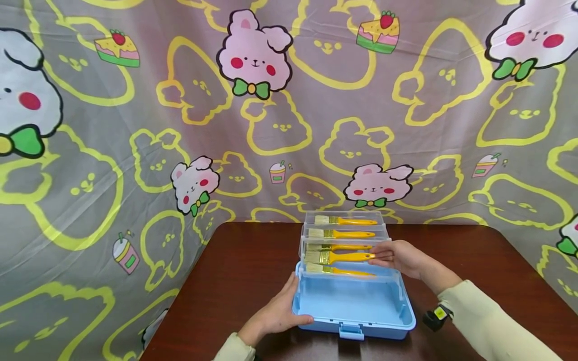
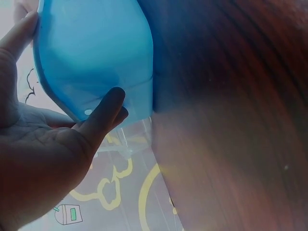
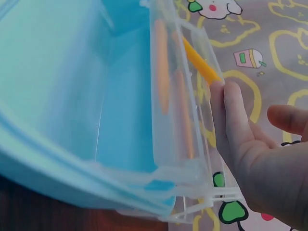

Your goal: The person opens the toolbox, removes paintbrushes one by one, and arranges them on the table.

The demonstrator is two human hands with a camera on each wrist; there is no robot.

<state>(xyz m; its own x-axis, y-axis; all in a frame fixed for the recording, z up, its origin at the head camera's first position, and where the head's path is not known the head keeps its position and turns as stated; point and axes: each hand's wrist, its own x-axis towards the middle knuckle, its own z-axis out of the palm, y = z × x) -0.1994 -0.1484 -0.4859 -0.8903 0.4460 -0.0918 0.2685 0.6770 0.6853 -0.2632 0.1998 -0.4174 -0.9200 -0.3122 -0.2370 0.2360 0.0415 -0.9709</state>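
A light blue toolbox point(image 1: 352, 301) with its latch at the front stands unfolded on the table. My left hand point(image 1: 277, 311) rests against its left side, the fingers along the outer wall and the thumb over the front rim. Several paintbrushes with yellow handles lie across the clear stepped trays point(image 1: 388, 273) behind the blue base. At one paintbrush point(image 1: 345, 256) my right hand point(image 1: 402, 258) touches the handle's end with its fingertips. In the right wrist view, the fingers point(image 3: 231, 103) are extended against that handle point(image 3: 202, 62), and the thumb stands apart.
The dark brown table point(image 1: 235, 271) extends around the toolbox. Behind it hangs a grey patterned cloth point(image 1: 316, 145) with cartoon rabbits. A black strap with a yellow-green patch point(image 1: 439, 313) is on the right wrist.
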